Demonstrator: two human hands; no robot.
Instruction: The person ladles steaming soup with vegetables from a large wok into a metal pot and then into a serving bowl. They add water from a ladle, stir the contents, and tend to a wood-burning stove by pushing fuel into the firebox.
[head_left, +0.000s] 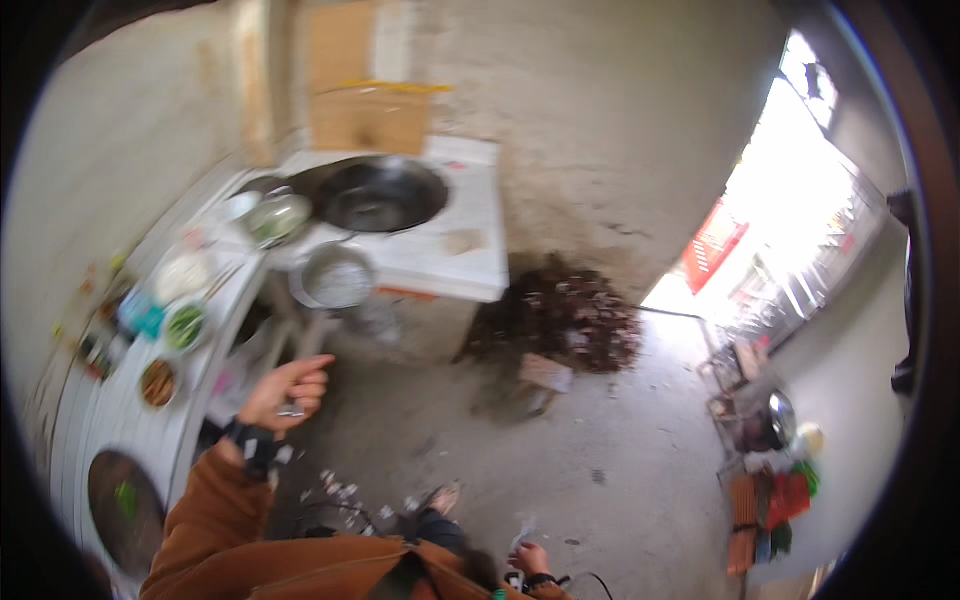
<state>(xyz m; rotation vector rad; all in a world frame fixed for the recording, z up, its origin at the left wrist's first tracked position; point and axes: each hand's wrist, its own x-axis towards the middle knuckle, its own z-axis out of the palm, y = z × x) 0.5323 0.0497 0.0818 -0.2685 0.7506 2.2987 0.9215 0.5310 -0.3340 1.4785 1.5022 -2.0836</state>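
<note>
My left hand is closed around the handle of a metal dipper, held out beside the white-tiled stove counter. The dipper's round bowl looks pale and shiny inside; blur hides whether it holds water. Beyond it, a large dark wok is set into the counter. Left of the wok stands a glass-lidded pot or bowl. Low near my body, my right hand is closed on a thin, clear piece, apparently plastic film.
Along the left counter are a bowl of green vegetables, a bowl of brown food, chopsticks and a round chopping board. Dry leaves and a small stool occupy the floor. A laden rack stands right, near a bright doorway.
</note>
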